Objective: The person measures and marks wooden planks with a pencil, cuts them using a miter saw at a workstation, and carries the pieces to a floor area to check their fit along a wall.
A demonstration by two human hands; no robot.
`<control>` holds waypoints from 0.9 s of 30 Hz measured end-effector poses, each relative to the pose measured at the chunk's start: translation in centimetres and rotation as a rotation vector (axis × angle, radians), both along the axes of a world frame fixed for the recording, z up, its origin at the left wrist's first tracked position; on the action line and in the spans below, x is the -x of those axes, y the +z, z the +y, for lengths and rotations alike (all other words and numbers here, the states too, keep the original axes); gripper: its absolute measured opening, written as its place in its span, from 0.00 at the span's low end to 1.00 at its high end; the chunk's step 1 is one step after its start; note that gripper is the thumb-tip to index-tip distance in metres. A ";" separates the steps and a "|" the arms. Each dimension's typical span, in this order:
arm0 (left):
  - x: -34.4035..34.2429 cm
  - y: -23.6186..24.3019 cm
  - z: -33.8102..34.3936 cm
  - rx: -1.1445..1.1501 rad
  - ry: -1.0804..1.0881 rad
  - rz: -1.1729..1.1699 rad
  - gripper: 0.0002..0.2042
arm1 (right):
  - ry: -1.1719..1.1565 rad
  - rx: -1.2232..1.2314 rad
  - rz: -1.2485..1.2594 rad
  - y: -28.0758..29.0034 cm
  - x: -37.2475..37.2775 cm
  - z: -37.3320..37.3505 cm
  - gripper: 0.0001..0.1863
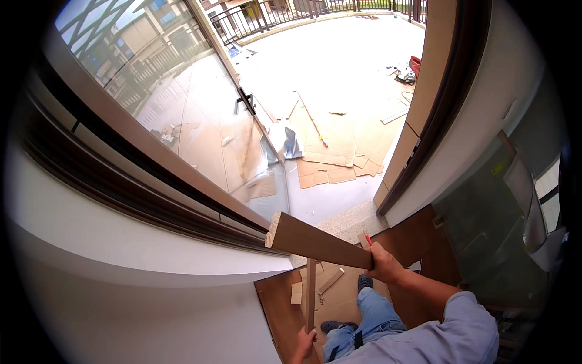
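Observation:
My right hand [382, 262] is closed on the near end of a wide brown trim board [321, 242], which slants up to the left. The board's pale, raw cut end is beside the lower corner of the door frame. A small red object [368, 240] sticks up by the fingers of that hand; its kind is too small to tell. Lower down, my left hand [306, 337] is closed round a narrower brown strip [311, 294]. The strip's upper end runs behind the wide board; I cannot tell whether the two are joined.
A glass door [176, 91] with a dark handle [245, 102] stands at the left of the doorway. Cardboard [333, 173] covers part of the paving outside, with a long thin rod [312, 121] on it. More cardboard [345, 297] is by my feet. A red tool [414, 67] lies far right.

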State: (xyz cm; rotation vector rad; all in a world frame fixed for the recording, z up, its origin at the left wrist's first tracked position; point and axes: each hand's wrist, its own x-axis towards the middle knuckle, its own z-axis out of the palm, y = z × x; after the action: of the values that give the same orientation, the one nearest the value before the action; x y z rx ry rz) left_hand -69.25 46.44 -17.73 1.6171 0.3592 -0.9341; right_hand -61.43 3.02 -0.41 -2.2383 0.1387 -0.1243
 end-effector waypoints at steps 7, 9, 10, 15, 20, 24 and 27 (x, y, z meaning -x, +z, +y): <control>-11.1 8.9 -13.7 0.099 0.228 -0.286 0.15 | -0.158 0.000 -0.027 0.9 -5.0 -5.0 0.28; -14.9 11.7 -17.8 0.147 0.252 -0.356 0.15 | -0.188 0.043 -0.111 1.1 -9.1 -6.4 0.28; -16.9 12.8 -19.6 0.162 0.271 -0.391 0.15 | -0.194 0.057 -0.151 1.3 -11.6 -6.9 0.29; -29.0 13.7 -27.4 0.272 0.205 -0.458 0.09 | -0.361 0.069 -0.139 4.6 -26.1 -11.2 0.29; -44.2 11.4 -33.8 0.326 0.075 -0.436 0.07 | -0.537 0.070 -0.231 6.0 -40.4 -17.7 0.27; -57.5 14.3 -39.8 0.360 -0.034 -0.400 0.08 | -0.725 0.160 -0.278 8.8 -49.9 -24.2 0.26; -66.8 15.9 -44.0 0.414 -0.092 -0.400 0.09 | -0.819 0.146 -0.297 10.6 -55.5 -30.1 0.28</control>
State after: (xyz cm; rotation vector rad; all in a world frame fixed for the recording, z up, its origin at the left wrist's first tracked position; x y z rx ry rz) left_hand -2.49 2.39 -1.87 1.3978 -0.1778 -0.6750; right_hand -5.94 -27.04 10.19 -2.1422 0.8975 -0.9207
